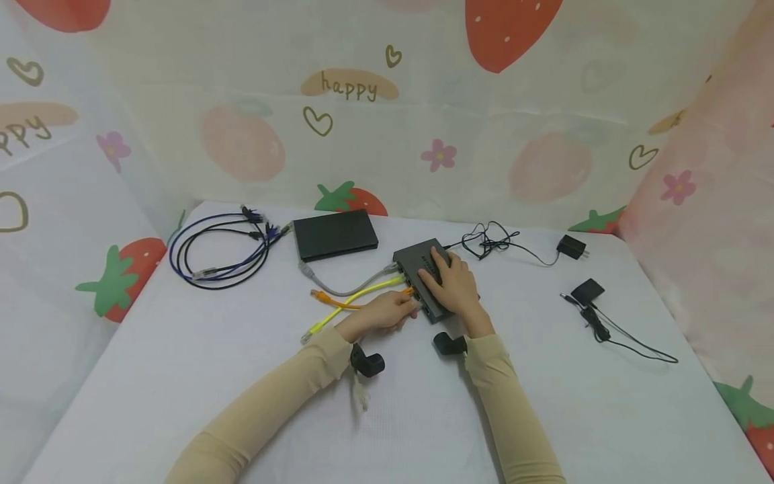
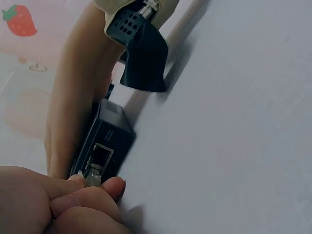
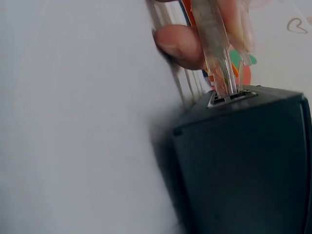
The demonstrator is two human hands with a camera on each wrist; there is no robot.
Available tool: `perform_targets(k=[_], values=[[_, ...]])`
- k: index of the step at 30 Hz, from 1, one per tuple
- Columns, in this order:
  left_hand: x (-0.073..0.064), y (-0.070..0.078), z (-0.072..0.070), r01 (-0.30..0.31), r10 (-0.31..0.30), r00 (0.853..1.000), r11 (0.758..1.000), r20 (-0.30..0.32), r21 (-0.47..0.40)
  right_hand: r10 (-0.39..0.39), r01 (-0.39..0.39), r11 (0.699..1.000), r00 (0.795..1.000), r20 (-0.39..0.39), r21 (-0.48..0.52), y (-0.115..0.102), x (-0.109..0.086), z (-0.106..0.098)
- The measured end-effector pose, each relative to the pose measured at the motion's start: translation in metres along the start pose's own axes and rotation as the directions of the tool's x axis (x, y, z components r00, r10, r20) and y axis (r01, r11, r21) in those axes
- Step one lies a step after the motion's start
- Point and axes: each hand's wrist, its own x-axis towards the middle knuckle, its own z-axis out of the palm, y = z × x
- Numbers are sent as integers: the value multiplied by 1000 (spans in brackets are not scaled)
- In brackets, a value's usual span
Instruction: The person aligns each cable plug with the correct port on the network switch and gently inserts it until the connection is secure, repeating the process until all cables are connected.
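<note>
A dark grey network switch [image 1: 417, 257] sits at a slant mid-table. My right hand [image 1: 455, 286] rests on its top with the fingers laid out. Between thumb and fingers, my left hand [image 1: 383, 311] pinches the clear plug [image 3: 212, 39] of a network cable. In the right wrist view the plug's tip meets a port on the switch's side; how deep it sits I cannot tell. The port [image 2: 101, 155] also shows in the left wrist view. A pale cable end [image 1: 360, 393] emerges below my left wrist. Grey, yellow [image 1: 369, 290] and orange [image 1: 338, 302] cables run to the same side.
A black flat box [image 1: 335, 235] lies behind, joined to the switch by the grey cable [image 1: 341, 292]. Coiled blue and black cables [image 1: 220, 275] lie at left. At right are a black power adapter [image 1: 571, 247] with its cord and another black adapter [image 1: 588, 291].
</note>
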Motion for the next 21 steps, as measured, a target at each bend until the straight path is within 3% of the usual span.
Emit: perform_targets(k=[5,8,13,21], values=[[6,2,3,-20,21,999,998,-25,57,12,-12,1000,1000,-17,-23,3,-1,-1],[5,3,6,-27,38,996,991,-83,129,2,-3,1000,1000,-24,-28,2,-1,-1],[-3,4,12,-23,66,980,975,-189,221,-5,5,1000,1000,-8,-6,0,-1,-1],[-5,2,20,-95,185,951,937,-247,337,0,-1,1000,1000,-21,-9,1,0,2]])
